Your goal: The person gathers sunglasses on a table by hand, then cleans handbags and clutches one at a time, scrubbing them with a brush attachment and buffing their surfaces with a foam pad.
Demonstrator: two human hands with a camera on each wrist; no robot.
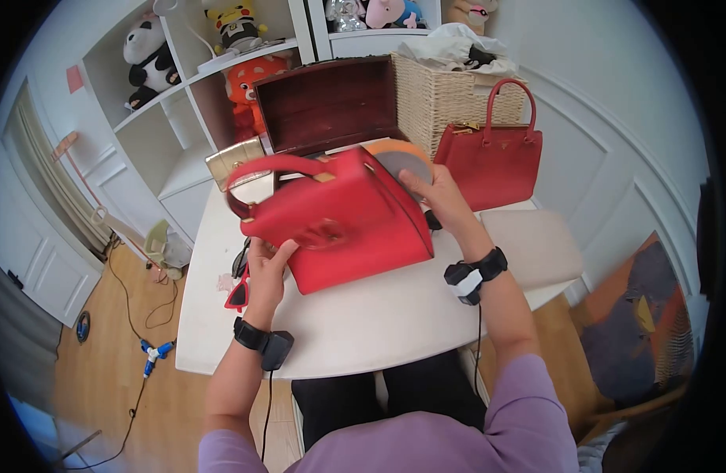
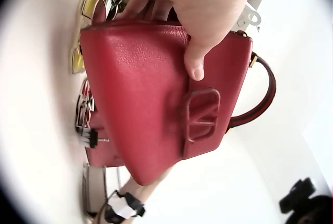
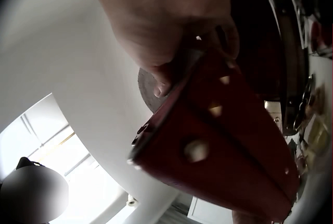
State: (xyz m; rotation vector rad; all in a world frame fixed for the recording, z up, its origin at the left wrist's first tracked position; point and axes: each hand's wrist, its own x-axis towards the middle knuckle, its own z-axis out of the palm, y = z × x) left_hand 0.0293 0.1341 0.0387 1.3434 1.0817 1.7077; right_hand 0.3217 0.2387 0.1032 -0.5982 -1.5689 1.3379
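Observation:
A red handbag (image 1: pixel 351 229) with a raised logo on its front flap is held tilted over the white table (image 1: pixel 331 335). My left hand (image 1: pixel 266 276) grips its near left edge, thumb on the front face and fingers behind it in the left wrist view. At the bag's right side my right hand (image 1: pixel 449 206) grips it, its fingers partly hidden. The right thumb overlaps a grey disc (image 1: pixel 404 167) with an orange rim, and I cannot tell whether the hand holds that too. Metal feet show on the bag's underside (image 3: pixel 237 146) in the right wrist view.
An open dark red chest (image 1: pixel 327 106) stands behind, with a gold bag (image 1: pixel 235 160) to its left. Another red handbag (image 1: pixel 489 165) stands by a wicker basket (image 1: pixel 434 98). Red sunglasses (image 1: pixel 237 295) lie near my left hand; a beige pad (image 1: pixel 532 246) lies at right.

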